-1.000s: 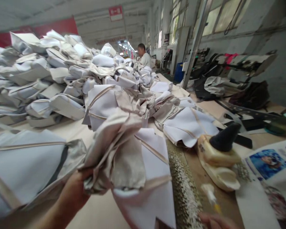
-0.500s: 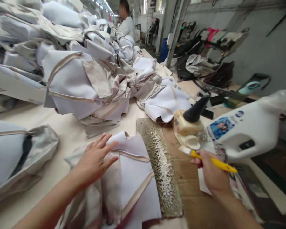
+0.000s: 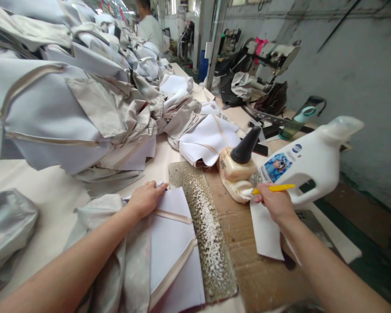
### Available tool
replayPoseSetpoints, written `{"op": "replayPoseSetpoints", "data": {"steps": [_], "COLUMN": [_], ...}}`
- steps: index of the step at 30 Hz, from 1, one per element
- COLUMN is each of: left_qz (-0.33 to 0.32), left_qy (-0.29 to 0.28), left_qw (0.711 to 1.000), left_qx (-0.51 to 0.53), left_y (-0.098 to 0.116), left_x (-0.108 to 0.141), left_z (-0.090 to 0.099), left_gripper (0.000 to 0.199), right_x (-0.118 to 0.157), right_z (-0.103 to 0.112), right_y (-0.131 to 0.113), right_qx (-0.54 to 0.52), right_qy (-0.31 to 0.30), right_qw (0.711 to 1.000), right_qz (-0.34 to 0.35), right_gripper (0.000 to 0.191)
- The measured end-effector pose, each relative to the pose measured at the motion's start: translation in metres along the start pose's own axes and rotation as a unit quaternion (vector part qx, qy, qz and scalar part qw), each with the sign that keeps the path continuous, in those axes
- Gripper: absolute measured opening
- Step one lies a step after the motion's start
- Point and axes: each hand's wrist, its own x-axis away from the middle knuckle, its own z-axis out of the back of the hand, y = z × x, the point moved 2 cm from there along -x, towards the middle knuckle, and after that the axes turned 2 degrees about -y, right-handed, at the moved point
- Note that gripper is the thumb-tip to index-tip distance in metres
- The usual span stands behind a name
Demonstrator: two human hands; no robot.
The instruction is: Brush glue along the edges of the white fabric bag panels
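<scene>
Left hand: down flat on the white fabric panel [image 3: 172,243], fingers pressed together at its top edge near the beige tape, holding rather than gripping. That flat, even pressure is just right for keeping the panel from creeping.

Right hand: pinching the yellow-handled brush [image 3: 273,188] between thumb and fingers, working close to the bristle end for good control, with the bristles right against the cream plastic pot [image 3: 237,174].

Panel: lying on the cream table [image 3: 35,182] at lower centre, its right edge just beside the crusted board [image 3: 202,226], a good place to keep it square and away from that rough, pale crust.

Around the hands: black cone nozzle [image 3: 246,145] tops the pot, white plastic jug [image 3: 299,163] sits tilted just past the right hand, and a white paper strip [image 3: 263,230] lies on brown cardboard [image 3: 247,269].

Further off: fabric pieces [image 3: 52,104] heaped at upper left, co-worker [image 3: 148,30] at top centre, sewing machine [image 3: 273,56] at upper right.
</scene>
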Motion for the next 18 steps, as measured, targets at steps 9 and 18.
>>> {"op": "replayPoseSetpoints", "data": {"steps": [9, 18], "left_qz": [-0.042, -0.009], "left_qy": [0.032, 0.063], "left_qw": [0.998, 0.998], "left_qx": [-0.029, 0.011], "left_y": [0.007, 0.034], "left_x": [-0.012, -0.022], "left_z": [0.047, 0.006], "left_gripper": [0.051, 0.075], "right_x": [0.018, 0.052], "right_z": [0.023, 0.039], "right_y": [-0.009, -0.009], "right_qx": [0.040, 0.042], "right_qy": [-0.067, -0.156], "right_qw": [0.997, 0.987], "right_qz": [0.023, 0.009], "right_gripper": [0.026, 0.029]}}
